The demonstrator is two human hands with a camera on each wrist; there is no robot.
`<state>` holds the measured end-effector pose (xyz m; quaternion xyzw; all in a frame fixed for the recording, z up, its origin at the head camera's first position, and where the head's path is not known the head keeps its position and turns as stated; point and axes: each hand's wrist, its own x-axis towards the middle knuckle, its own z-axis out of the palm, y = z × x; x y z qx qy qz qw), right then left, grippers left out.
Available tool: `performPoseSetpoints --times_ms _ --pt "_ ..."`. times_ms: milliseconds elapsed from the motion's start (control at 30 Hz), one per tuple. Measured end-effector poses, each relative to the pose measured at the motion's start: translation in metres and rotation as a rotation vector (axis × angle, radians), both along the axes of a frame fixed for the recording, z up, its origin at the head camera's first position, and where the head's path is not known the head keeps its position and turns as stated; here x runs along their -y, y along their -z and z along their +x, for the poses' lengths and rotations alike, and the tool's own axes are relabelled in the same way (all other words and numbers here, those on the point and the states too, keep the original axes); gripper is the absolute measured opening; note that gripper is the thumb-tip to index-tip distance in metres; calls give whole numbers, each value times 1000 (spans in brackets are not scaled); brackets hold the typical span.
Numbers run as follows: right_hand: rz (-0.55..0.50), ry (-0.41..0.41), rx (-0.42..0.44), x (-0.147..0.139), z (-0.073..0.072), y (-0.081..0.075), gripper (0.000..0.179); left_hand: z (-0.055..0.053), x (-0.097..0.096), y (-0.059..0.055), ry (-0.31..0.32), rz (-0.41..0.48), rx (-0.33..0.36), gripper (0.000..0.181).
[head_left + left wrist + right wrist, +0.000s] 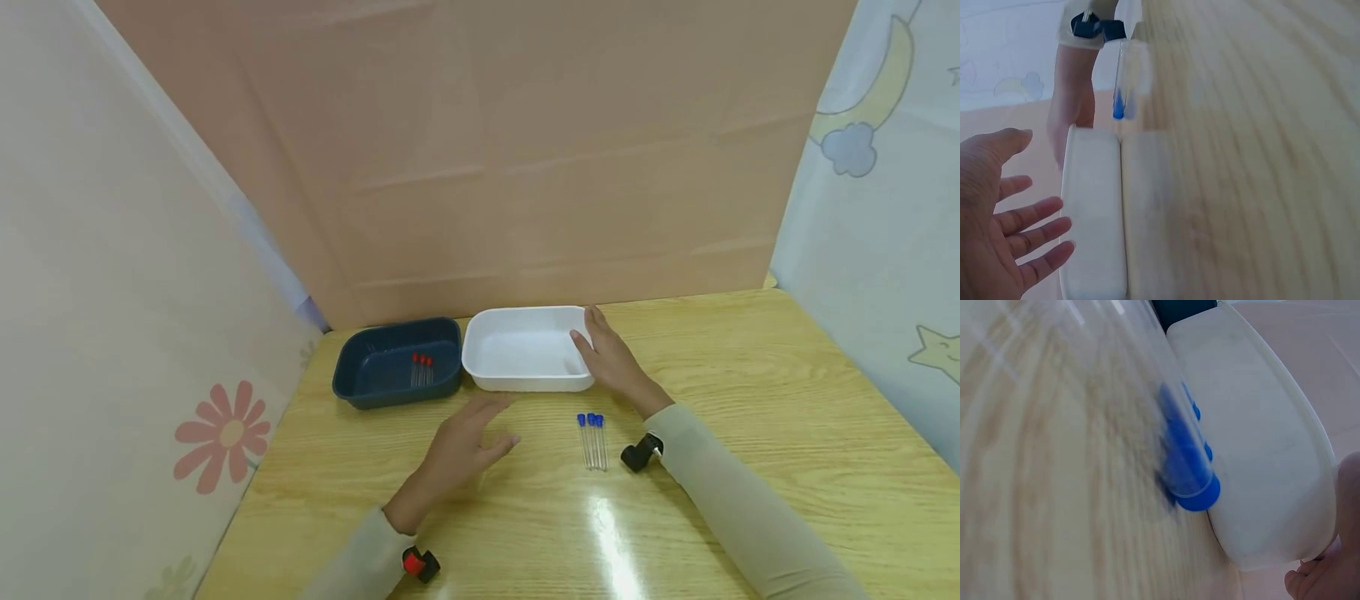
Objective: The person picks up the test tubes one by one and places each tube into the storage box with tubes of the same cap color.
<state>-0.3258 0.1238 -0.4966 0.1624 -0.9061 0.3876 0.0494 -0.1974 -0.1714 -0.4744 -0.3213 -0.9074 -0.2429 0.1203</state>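
A white plastic basin [525, 382] stands at the back of the table. My right hand [617, 360] grips its right end, thumb over the rim and fingertips [1297, 581] against the outer end wall. My left hand [463, 443] hovers before the basins, fingers spread and holding nothing; the left wrist view shows its palm near the white basin [1094, 212]. Several clear tubes with blue caps [592, 442] lie side by side on the table, close to my right wrist. In the right wrist view one blue-capped tube [1188, 462] looms large and blurred.
A dark blue basin [397, 400] stands left of the white one, with three red-capped tubes [422, 369] inside. Behind both rises a tan paper backdrop [487, 167]. Printed cloth walls flank the wooden table [750, 400], which shows a light reflection at its front.
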Motion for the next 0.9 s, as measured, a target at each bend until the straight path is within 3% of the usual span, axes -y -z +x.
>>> performPoseSetpoints --times_ms 300,600,900 --pt "2 20 26 0 -1 -1 79 -1 -38 4 -8 -128 78 68" --pt "-6 16 6 1 -2 0 79 -4 -68 10 -15 -195 80 94" --pt "-16 18 -9 -1 -1 1 78 -4 -84 13 -13 -247 77 97"
